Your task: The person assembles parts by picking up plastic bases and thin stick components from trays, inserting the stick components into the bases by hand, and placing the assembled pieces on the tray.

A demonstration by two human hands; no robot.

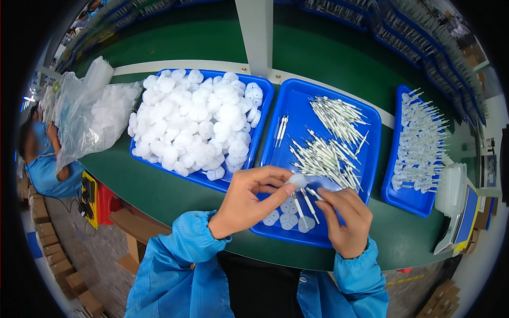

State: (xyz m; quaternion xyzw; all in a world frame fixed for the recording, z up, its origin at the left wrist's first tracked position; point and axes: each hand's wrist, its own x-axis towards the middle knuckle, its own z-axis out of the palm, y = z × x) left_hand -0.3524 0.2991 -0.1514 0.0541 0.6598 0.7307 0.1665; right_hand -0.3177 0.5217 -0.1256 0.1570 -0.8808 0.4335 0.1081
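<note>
My left hand pinches a translucent white plastic disc between thumb and fingertips, over the near part of the middle blue tray. Thin white rods hang down from the disc. Close by on the right, my right hand has its thumb and fingers closed on another thin white rod, whose tip points toward the disc. Below the hands, several loose discs lie in the tray. Behind them is a heap of white rods, with a second heap farther back.
To the left, a blue tray is piled with white discs. A clear plastic bag lies beyond it. At right, another blue tray holds discs with rods attached. A white post rises behind. Another person sits far left.
</note>
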